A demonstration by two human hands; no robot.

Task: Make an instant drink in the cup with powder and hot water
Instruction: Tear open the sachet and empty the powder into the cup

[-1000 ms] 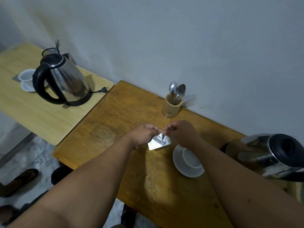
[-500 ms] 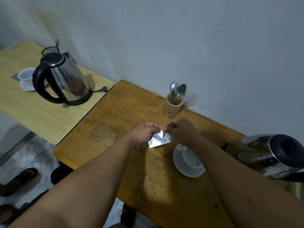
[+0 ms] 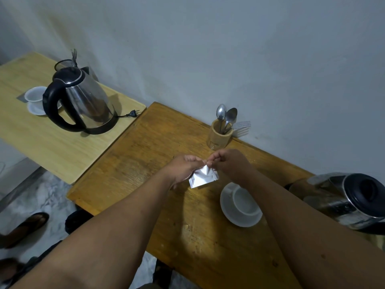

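Sachet (image 3: 203,177) sits at frame centre, pinched at its top edge by left hand (image 3: 183,169) and right hand (image 3: 230,163), each grip closed on a corner; tear slowly, mouth up, above the cup (image 3: 242,202) lower right on the desk (image 3: 145,155) so powder stays in

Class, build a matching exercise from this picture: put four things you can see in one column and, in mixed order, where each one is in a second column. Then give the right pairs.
Things:
1. silver sachet
2. cup
3. spoons
4. plugged-out kettle

Places:
A. on the paler side table
B. on a white saucer
C. standing in the wooden holder
D. pinched between both hands

Pairs: 1-D, 2-B, 3-C, 4-A
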